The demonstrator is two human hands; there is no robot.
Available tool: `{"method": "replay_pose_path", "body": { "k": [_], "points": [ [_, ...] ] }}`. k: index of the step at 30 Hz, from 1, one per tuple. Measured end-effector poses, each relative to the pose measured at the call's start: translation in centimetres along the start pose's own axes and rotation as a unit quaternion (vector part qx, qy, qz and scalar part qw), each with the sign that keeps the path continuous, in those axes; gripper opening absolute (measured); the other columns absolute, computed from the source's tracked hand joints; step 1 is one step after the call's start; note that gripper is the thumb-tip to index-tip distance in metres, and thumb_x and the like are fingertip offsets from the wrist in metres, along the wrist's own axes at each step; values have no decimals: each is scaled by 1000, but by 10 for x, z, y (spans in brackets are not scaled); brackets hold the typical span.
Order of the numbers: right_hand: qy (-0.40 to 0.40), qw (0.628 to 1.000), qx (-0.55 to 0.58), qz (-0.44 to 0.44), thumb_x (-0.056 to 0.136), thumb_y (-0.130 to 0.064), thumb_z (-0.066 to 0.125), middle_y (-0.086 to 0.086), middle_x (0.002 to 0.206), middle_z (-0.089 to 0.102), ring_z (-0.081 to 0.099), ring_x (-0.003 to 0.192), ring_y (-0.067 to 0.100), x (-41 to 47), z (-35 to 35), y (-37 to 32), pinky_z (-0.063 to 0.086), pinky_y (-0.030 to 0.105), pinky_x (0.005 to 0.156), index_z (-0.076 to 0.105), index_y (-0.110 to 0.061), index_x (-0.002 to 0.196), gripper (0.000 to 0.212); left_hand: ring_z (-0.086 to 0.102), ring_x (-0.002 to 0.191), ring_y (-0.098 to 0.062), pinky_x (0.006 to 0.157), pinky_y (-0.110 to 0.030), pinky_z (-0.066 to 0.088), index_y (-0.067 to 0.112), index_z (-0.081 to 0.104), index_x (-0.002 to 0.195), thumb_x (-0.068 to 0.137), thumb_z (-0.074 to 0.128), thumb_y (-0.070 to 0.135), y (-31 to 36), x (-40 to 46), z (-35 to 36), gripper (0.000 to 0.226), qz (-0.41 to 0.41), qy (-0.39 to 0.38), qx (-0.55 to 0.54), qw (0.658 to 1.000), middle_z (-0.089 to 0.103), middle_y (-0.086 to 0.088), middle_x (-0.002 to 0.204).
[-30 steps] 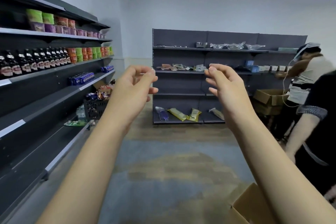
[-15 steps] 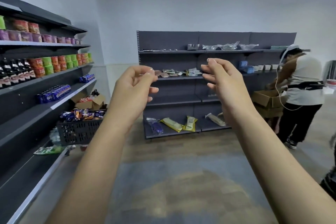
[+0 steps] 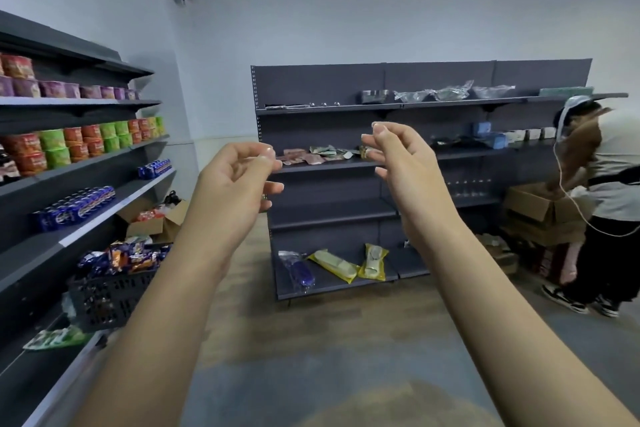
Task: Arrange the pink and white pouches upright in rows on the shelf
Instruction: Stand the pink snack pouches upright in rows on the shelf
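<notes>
Both my hands are raised in front of me, well short of the far grey shelf unit (image 3: pixel 332 166). My left hand (image 3: pixel 235 184) has its fingers curled loosely and apart, holding nothing. My right hand (image 3: pixel 401 163) is likewise empty with fingers half curled. On the unit's second shelf, between my hands, lie several pink and white pouches (image 3: pixel 304 156) flat in a loose heap, some pale green ones among them. The right end of the heap is hidden behind my right fingers.
A shelf wall (image 3: pixel 79 163) with cup noodles and blue packs runs along the left; a dark basket (image 3: pixel 110 295) of snacks stands by it. Long yellow and purple packets (image 3: pixel 336 265) lie on the far unit's bottom shelf. A person (image 3: pixel 602 204) stands at right beside cardboard boxes (image 3: pixel 540 211).
The view has swung right and moved closer to the far shelf unit, which looks larger now. My hands keep the same raised, empty pose. The person at right has shifted toward the frame edge.
</notes>
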State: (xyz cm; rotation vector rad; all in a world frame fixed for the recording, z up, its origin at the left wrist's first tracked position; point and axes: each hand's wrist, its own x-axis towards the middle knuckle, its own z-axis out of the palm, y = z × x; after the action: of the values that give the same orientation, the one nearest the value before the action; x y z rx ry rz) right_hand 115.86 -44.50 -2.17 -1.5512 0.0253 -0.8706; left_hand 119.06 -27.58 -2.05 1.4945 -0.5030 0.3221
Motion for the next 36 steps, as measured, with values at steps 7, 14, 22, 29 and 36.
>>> {"method": "replay_pose_path", "body": {
  "k": [7, 14, 22, 29, 36],
  "points": [
    [3, 1000, 14, -15, 94, -32, 49, 12, 116, 64, 62, 92, 23, 137, 16, 56, 46, 23, 79, 57, -32, 87, 11, 63, 77, -9, 72, -26, 51, 31, 56, 86, 94, 49, 25, -49, 123, 50, 13, 21, 5, 18, 1000, 67, 8, 94],
    [-19, 1000, 16, 14, 95, -31, 49, 14, 117, 63, 55, 84, 7, 232, 39, 130, 46, 20, 76, 57, -32, 89, 10, 65, 78, -10, 70, -25, 51, 30, 58, 89, 95, 49, 27, -121, 220, 75, 11, 9, 7, 33, 999, 67, 8, 95],
    [-10, 1000, -5, 21, 94, -31, 50, 0, 97, 65, 56, 87, 8, 339, 83, 213, 45, 26, 82, 58, -32, 87, 11, 64, 75, -9, 72, -31, 52, 30, 58, 86, 94, 49, 27, -208, 341, 93, 12, 0, -2, 15, 1000, 66, 7, 91],
    [3, 1000, -12, 5, 95, -30, 50, -2, 95, 61, 53, 82, 7, 453, 151, 261, 43, 22, 76, 58, -31, 89, 10, 63, 70, -3, 62, -18, 51, 31, 56, 86, 95, 47, 27, -259, 477, 92, 13, 29, -18, 10, 999, 66, 10, 92],
    [25, 999, -30, -4, 94, -31, 51, -7, 107, 67, 59, 93, 4, 533, 195, 315, 44, 21, 80, 58, -34, 90, 8, 65, 71, -2, 62, -15, 51, 33, 55, 89, 96, 46, 29, -310, 576, 97, 12, 39, -58, 11, 997, 66, 10, 96]
  ]
}}
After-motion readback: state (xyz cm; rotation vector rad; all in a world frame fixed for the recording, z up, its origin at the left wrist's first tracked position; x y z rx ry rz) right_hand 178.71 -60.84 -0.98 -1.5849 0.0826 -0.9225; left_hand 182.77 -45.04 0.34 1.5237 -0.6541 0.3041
